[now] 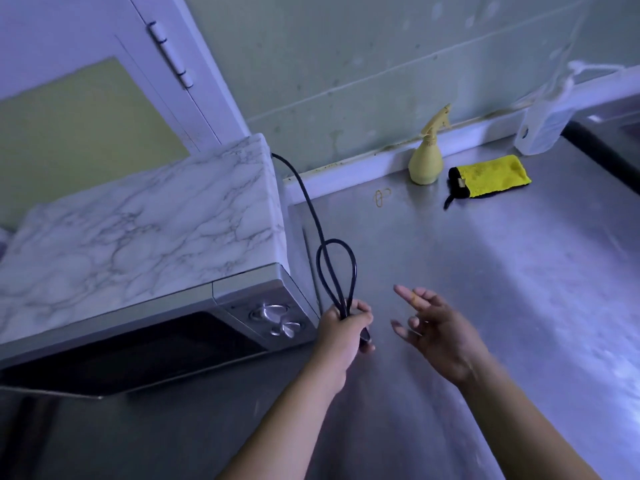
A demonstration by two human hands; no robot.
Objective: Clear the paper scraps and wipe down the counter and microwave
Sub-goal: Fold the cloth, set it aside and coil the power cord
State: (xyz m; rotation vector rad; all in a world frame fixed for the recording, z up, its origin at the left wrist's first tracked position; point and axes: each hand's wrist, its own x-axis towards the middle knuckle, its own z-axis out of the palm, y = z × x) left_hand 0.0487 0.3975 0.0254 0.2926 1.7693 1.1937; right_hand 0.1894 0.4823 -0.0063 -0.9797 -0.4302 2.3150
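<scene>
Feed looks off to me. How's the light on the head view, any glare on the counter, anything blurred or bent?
Head view: dim, with a blue-violet cast; pale glare streaks the steel counter at right; the right hand is softened by motion blur, while the left hand gripping the cord looks sharper; wide-angle distortion tilts the microwave.

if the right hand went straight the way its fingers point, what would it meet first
Probably the looped black cord that the left hand grips; the right hand aims its open fingers left at it, though depth is unclear.
</scene>
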